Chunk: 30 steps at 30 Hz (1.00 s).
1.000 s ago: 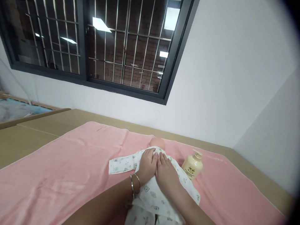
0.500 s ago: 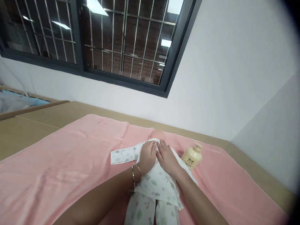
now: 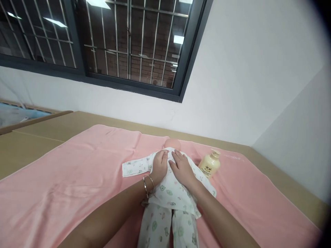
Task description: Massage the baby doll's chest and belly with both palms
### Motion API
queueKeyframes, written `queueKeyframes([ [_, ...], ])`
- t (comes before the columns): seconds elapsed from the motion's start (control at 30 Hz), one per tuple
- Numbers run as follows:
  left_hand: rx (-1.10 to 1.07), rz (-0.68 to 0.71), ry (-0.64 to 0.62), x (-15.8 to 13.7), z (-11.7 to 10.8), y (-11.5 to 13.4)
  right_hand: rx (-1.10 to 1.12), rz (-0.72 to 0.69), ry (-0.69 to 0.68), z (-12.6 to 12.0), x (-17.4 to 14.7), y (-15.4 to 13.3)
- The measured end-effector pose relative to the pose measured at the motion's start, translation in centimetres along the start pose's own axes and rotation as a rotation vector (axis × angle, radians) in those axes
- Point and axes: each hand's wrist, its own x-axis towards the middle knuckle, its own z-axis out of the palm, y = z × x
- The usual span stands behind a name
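A baby doll (image 3: 172, 143) lies on the pink cloth, its bald head pointing away from me. It wears a white top (image 3: 173, 196) and matching trousers (image 3: 155, 225), printed with small green and brown figures. My left hand (image 3: 159, 167) rests on the upper left of the top, fingers together and curved over the shoulder, tips partly hidden. Flat on the upper right part lies my right hand (image 3: 182, 168), fingers stretched and thumb apart. One sleeve (image 3: 136, 167) spreads out to the left; the other side is partly behind my right arm.
A pale yellow pump bottle (image 3: 210, 164) leans on the cloth to the right of the doll. The pink cloth (image 3: 77, 172) covers much of the wooden surface (image 3: 46, 132). Behind it stand a white wall (image 3: 219, 103) and a barred window (image 3: 129, 44).
My left hand has shifted slightly left and its fingers have curved more, widening the gap to my right hand. The right hand stays flat on the top. The view has tilted slightly.
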Motion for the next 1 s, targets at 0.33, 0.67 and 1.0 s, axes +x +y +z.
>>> queueKeyframes([
  [0.33, -0.017, -0.086, 0.027, 0.4, 0.0, -0.5, -0.113, -0.033, -0.08, -0.6, -3.2, -3.2],
  [0.67, 0.199, 0.05, -0.054, 0.5, 0.2, -0.9, -0.1, 0.072, 0.019, -0.3, -0.4, -0.9],
  [1.0, 0.24, 0.068, -0.044, 0.6, 0.2, -1.1, -0.05, 0.046, -0.083, -1.0, -2.4, -1.5],
])
